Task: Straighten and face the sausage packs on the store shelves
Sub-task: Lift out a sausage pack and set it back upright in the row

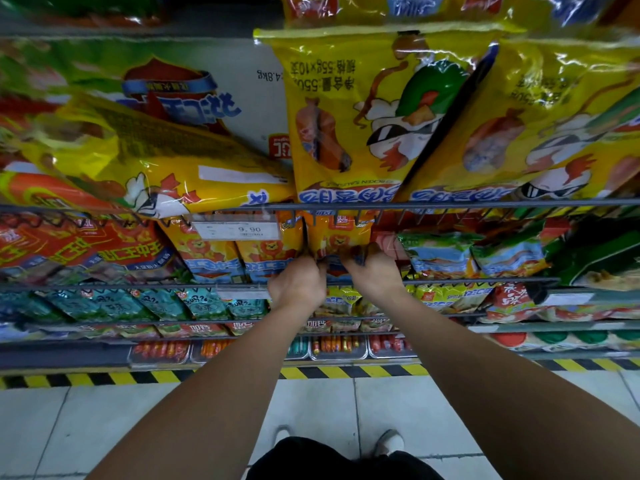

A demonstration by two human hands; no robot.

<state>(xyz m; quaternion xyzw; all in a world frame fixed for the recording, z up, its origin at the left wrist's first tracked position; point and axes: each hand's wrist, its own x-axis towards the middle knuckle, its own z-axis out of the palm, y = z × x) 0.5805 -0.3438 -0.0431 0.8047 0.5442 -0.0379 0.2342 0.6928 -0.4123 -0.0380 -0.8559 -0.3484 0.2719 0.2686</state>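
Two hands work on one orange sausage pack, which stands on the shelf under the big yellow bags, behind the wire rail. The left hand pinches its left edge and the right hand its right, so each grip is clamped on the pack. The step looks like squaring this pack in its row. Next it likely needs setting upright, face forward, level with the matching packs beside it. It is glossy plastic with a cartoon lion and a blue lettered band.
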